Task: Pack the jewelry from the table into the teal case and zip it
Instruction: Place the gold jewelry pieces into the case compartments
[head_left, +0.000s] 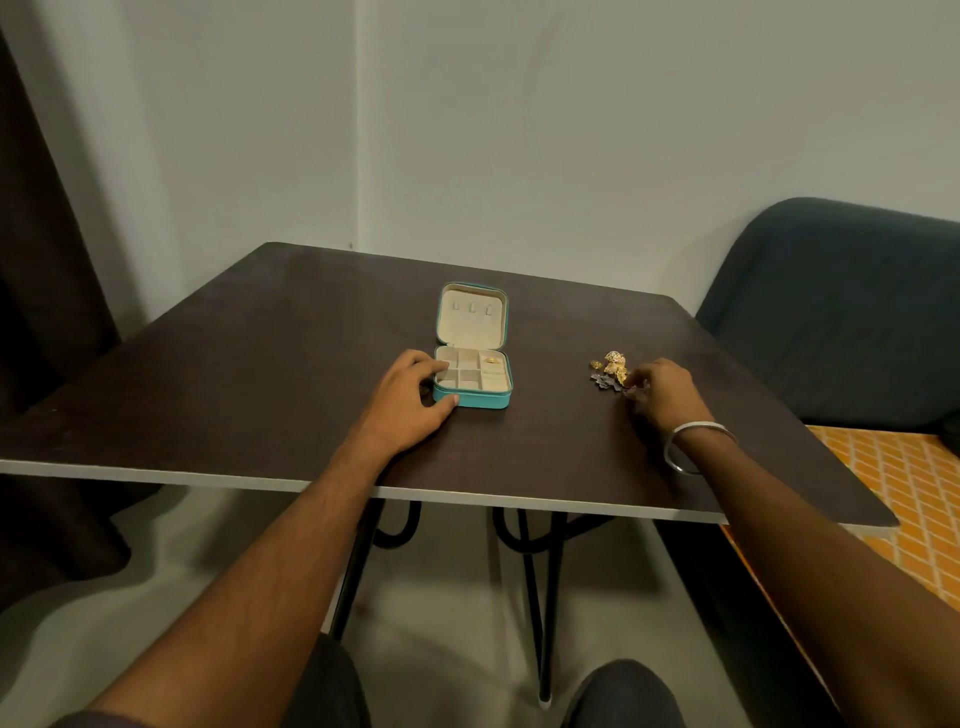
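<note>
The teal case (470, 399) lies open on the dark table (260, 374), its lid flat behind it showing a cream lining. One gold piece (491, 359) sits in the case's back right compartment. My left hand (410, 400) grips the case's front left corner, thumb on the front wall and fingers over the rim. To the right lies a small pile of gold and dark silver jewelry (609, 369). My right hand (662, 392) rests at the pile's near right side, its fingertips pinched on a piece there; the piece itself is mostly hidden.
A dark blue chair (841, 312) stands past the table's right edge, with an orange patterned surface (904, 493) below it. The table's white front edge (208, 475) runs close to my knees. A dark curtain (41, 260) hangs at the left.
</note>
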